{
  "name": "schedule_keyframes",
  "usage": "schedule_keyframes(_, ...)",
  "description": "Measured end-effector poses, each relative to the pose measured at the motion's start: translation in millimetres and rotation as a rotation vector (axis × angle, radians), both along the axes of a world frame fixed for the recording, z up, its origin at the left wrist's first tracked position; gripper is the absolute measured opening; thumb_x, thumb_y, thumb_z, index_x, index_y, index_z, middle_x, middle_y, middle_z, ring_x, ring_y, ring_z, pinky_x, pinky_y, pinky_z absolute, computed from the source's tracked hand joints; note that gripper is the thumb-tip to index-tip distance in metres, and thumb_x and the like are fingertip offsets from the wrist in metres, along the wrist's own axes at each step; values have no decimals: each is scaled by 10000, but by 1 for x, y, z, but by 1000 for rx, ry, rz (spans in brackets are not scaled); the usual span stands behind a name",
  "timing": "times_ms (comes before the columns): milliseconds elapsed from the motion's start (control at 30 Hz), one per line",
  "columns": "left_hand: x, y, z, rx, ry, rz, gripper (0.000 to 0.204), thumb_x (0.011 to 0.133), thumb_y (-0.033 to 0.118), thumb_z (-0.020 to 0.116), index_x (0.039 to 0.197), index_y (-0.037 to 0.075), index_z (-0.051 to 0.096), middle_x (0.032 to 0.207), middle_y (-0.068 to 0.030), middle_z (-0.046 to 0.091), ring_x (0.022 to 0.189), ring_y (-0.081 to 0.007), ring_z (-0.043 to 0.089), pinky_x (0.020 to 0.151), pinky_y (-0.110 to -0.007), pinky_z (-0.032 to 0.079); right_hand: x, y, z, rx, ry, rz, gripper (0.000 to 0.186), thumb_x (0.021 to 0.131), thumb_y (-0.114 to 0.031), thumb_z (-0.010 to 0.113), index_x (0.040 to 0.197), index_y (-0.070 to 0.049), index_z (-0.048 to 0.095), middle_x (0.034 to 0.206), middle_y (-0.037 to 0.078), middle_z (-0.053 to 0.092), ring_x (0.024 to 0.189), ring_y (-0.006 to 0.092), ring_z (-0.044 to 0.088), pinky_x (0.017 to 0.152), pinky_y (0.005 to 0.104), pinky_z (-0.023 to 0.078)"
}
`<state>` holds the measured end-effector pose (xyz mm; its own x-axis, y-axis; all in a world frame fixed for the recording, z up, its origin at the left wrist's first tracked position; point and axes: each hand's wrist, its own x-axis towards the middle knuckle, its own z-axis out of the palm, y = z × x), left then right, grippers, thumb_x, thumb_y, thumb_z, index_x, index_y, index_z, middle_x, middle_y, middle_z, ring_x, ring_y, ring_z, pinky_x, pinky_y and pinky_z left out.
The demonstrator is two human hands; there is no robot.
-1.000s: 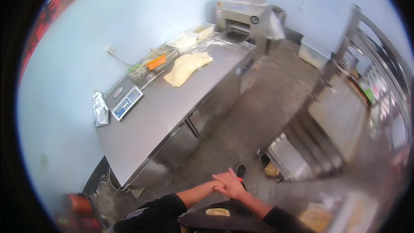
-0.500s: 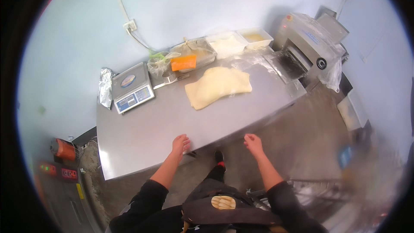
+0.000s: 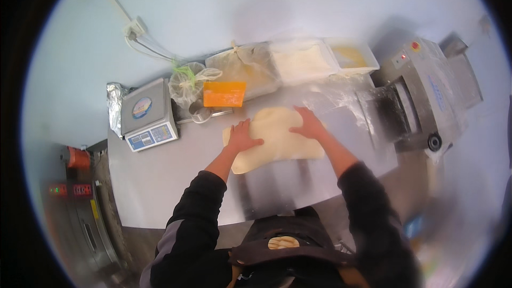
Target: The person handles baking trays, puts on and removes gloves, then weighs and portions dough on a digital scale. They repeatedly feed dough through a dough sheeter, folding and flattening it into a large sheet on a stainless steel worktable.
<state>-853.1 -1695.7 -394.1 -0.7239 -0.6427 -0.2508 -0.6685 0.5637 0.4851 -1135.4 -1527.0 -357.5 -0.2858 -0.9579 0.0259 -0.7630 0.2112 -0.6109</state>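
Two bare hands lie on one slab of dough: the left hand [image 3: 244,136] on its left part, the right hand [image 3: 309,124] on its right part toward the back. Both are unclenched, palms down, thumbs spread inward and well apart; whether any fingertips curl beneath the dough cannot be told. The dough [image 3: 277,141], pale and folded, rests at the middle of one steel table [image 3: 170,194], partly covered by the hands. Along the wall side stand, from left to right, one foil bundle [image 3: 113,108], one scale [image 3: 146,111], one knotted bag [image 3: 186,88] and three containers: a plastic-covered bin [image 3: 242,69], a tub [image 3: 312,78] of white powder and a tub [image 3: 357,71] with yellowish contents. One orange block [image 3: 224,94] stands before the bin, hiding part of it; one metal cup [image 3: 200,112] sits between block and scale. White dust [image 3: 349,101] lies between the dough and one roller machine [image 3: 434,85], which bounds the right end. One oven [image 3: 80,224] occupies the lower left, beside the table; one socket [image 3: 136,26] is on the wall.
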Motion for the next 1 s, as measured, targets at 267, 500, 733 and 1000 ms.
schedule_keyframes(267,-16,-7,35,-31,-330,29,922,599,676,852,1230,44,626,1081,-170,740,1087,-388,662,1023,-486,479,-38,-61,-7,444,252,346,802,730,-695,792,1226,-71,699,1244,176,688,1129,384,649,975,498,516)
schedule_keyframes(500,30,78,62,-193,-242,28,331,813,305,790,1054,111,671,866,-106,720,889,-358,677,839,-498,496,-59,32,38,381,155,630,322,995,-370,609,901,-89,736,918,154,726,907,373,708,781,493,550)
schedule_keyframes(733,149,236,47,47,-21,-54,349,744,173,783,1080,153,693,942,-71,704,956,-317,670,832,-468,467,-5,198,50,348,-207,861,280,965,-321,653,859,-62,655,883,167,696,862,404,691,764,510,546)
schedule_keyframes(1000,202,293,9,242,-94,88,222,786,199,777,988,144,704,956,-86,722,955,-332,684,855,-472,493,35,200,-9,676,-168,462,312,932,-366,716,1058,-80,713,925,184,694,946,412,673,852,526,526)
